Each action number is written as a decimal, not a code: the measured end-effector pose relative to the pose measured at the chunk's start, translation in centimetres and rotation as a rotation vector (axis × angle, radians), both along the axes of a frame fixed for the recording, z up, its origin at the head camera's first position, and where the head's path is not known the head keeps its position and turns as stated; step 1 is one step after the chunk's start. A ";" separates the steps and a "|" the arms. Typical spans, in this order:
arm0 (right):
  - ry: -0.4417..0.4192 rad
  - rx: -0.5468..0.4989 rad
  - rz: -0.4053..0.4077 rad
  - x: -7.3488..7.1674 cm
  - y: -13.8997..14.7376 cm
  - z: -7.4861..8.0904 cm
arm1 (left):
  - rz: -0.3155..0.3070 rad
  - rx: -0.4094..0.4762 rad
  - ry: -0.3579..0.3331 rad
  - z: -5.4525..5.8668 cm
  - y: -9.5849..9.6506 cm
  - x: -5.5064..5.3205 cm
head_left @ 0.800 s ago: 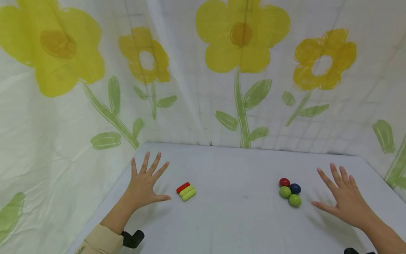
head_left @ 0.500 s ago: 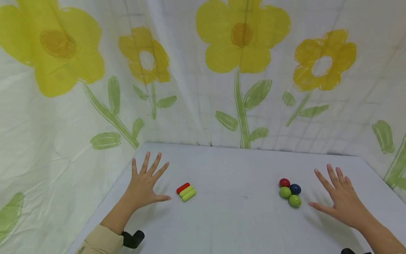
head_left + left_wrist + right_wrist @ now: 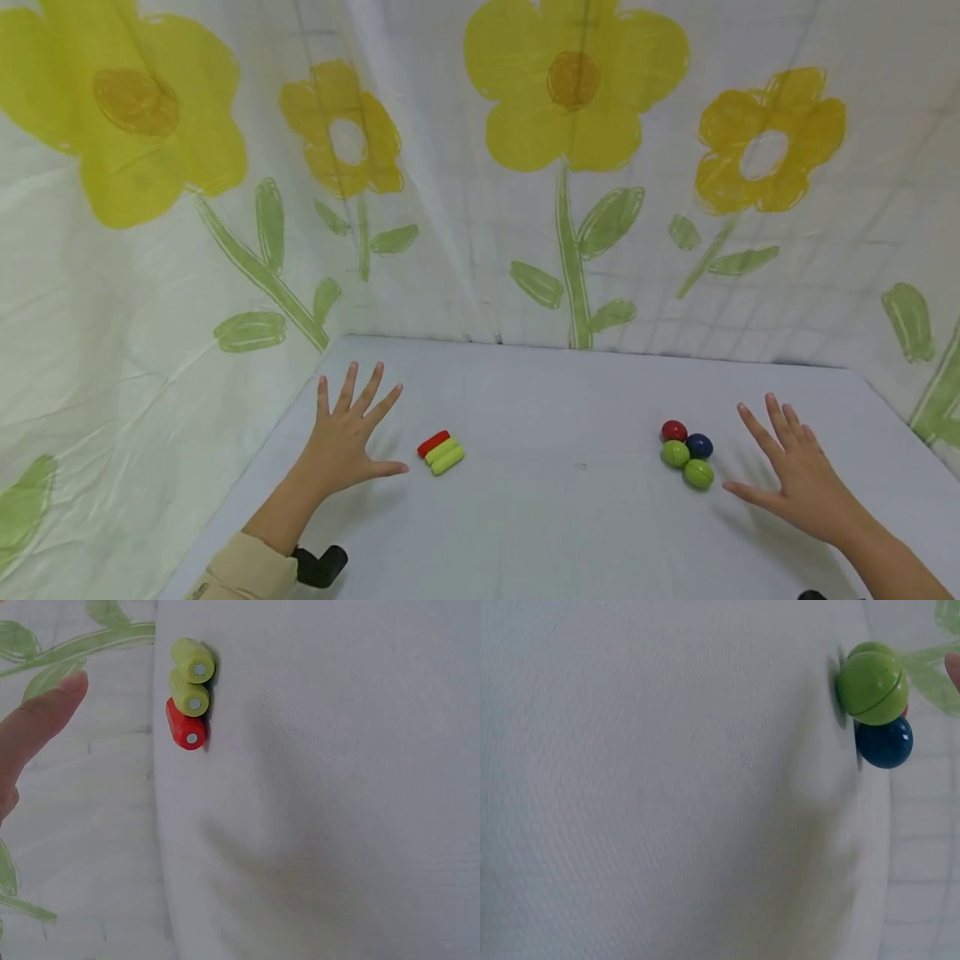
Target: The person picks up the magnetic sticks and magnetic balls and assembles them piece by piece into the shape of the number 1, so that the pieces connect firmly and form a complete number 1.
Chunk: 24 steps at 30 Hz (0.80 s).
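My left hand [image 3: 343,446] hovers over the left part of the table with its fingers spread and nothing in it. Right of its thumb lies a red rod [image 3: 433,444] beside two yellow-green rods [image 3: 444,457], side by side. In the left wrist view a small pale disc shows on the near end of each rod. My right hand [image 3: 798,479], also spread and holding nothing, is above the table's right part. Close to its left are a red ball [image 3: 673,431], a dark blue ball [image 3: 885,742] and two green balls [image 3: 872,686] with seams, clustered together.
The white-covered table [image 3: 540,517] reaches back to a hanging curtain [image 3: 442,275] printed with yellow flowers. A black strap-like piece [image 3: 321,567] sits at my left wrist, below a beige sleeve [image 3: 251,571].
My right hand has drifted left and slightly down, closer to the balls. My left hand has shifted very slightly to the right. Rods and balls lie as before.
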State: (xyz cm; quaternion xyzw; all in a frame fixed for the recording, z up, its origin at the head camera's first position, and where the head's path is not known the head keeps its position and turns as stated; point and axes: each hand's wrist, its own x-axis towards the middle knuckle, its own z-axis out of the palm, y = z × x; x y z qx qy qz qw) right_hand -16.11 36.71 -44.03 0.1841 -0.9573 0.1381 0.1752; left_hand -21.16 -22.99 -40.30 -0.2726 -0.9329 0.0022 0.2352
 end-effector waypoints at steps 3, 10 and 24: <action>0.000 -0.017 0.005 0.0 -0.2 -0.1 | -0.020 0.036 -0.007 -0.2 0.0 -0.1; -0.077 -0.152 0.009 0.3 -1.3 -0.3 | -0.033 0.115 -0.134 -0.7 0.7 0.2; -0.192 -0.360 -0.046 0.9 -3.7 -0.4 | 0.014 0.336 -0.332 -1.6 3.9 1.2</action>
